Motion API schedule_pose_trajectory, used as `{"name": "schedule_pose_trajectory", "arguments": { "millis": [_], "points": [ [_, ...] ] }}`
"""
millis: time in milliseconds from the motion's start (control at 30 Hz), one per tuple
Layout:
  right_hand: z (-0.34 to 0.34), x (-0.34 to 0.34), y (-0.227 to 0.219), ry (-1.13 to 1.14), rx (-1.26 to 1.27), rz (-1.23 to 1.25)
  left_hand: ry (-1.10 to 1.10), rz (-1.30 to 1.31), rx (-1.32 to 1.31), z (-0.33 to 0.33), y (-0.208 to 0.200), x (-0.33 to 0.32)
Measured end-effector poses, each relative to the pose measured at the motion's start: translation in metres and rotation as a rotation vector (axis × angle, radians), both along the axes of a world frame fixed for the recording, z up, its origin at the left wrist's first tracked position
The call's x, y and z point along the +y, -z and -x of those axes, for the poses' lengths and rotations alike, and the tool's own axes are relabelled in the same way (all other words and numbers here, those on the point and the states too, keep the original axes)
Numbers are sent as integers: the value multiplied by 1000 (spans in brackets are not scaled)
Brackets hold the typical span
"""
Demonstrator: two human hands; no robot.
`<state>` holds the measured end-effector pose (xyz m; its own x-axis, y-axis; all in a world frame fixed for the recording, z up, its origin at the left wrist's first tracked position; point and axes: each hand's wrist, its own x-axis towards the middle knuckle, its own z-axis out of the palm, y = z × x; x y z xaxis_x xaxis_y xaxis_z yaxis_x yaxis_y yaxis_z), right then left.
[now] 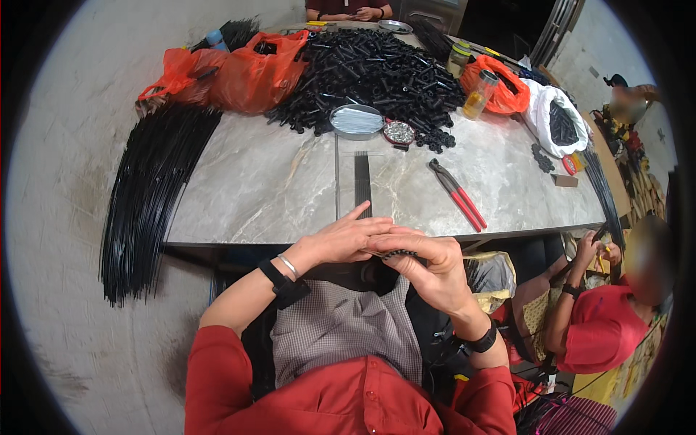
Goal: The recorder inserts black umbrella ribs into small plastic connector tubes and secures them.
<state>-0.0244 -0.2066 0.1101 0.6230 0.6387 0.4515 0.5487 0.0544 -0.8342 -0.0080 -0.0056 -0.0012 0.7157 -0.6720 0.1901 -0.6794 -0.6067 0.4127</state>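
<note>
My right hand (435, 268) is closed, thumb and fingers pinching a bunch of thin black rods (400, 254) whose dark ends show in a row. My left hand (341, 239) lies against it with its fingers stretched out flat and its thumb apart, touching the bunch. Just beyond the left hand, a narrow row of thin black rods (362, 177) lies side by side on the table, with thin pale tips at the far end. Whether these rods join those in my right hand is hidden by my fingers.
On the stone-patterned table (275, 188) lie red-handled pliers (458, 196), a round tin of silvery pins (357, 122), a red dish of small metal parts (399, 132) and a big heap of black tubes (377, 72). Long black rods (152, 196) overhang the left edge. A co-worker (602, 326) sits at right.
</note>
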Motion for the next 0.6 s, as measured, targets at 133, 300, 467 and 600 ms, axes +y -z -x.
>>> {"name": "schedule_pose_trajectory", "arguments": {
  "millis": [133,300,467,600],
  "points": [
    [3,-2,-9,-44,114,44,-14,18,-13,-1,7,1],
    [4,-3,-17,-64,103,11,4,45,-15,-1,8,1],
    [2,0,-19,-131,88,-6,-5,48,-18,0,6,5],
    [-1,6,-11,-101,57,-49,-1,58,35,0,-3,2]
  ]
}}
